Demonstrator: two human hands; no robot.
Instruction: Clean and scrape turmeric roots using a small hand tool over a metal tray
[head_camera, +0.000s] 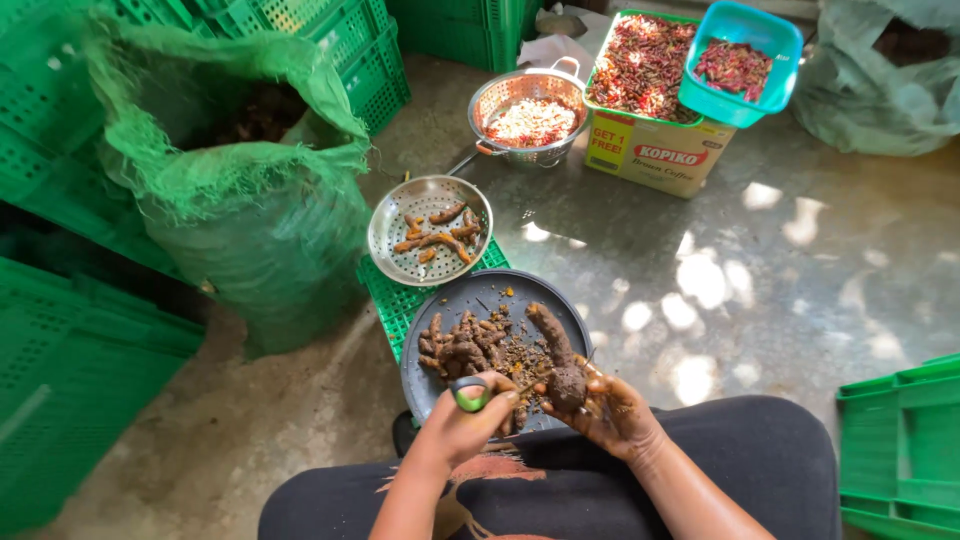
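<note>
Your fingers are clamping: left hand (462, 420) on a green-handled peeler (471, 393), right hand (610, 408) on a muddy root (556, 355). Few peeled pieces (437, 238) are lying done; a pile (462, 345) is waiting.

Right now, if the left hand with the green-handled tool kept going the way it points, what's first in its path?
The left hand points its green-handled tool up and right toward the muddy root held in the right hand. That root likely comes first, though depth is hard to judge from above.
</note>
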